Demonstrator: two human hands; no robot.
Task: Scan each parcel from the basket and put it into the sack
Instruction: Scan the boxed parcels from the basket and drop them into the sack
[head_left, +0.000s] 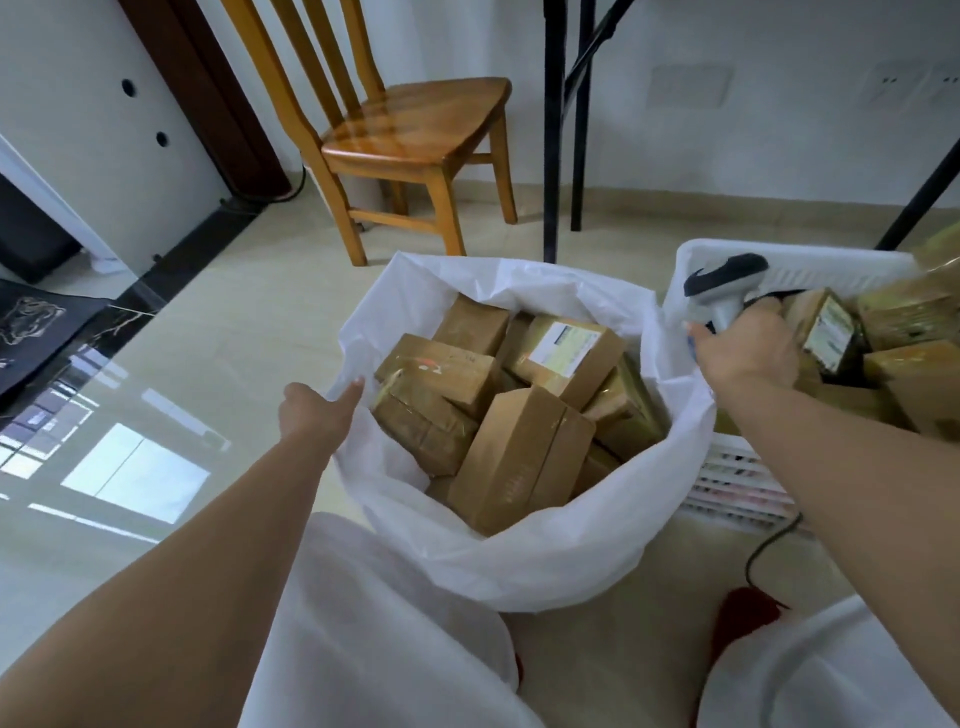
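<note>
Two hands up front: left hand (311, 410) grips the sack (545, 561) rim, right hand (748, 351) holds the scanner (724, 283) over the basket (737, 483). Sack holds roughly nine brown parcels (519, 457); basket shows about four more, blurry. One wooden chair (415, 135) behind.

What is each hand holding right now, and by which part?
The right hand grips the scanner by its handle. The left hand holds the sack at its rim.
</note>
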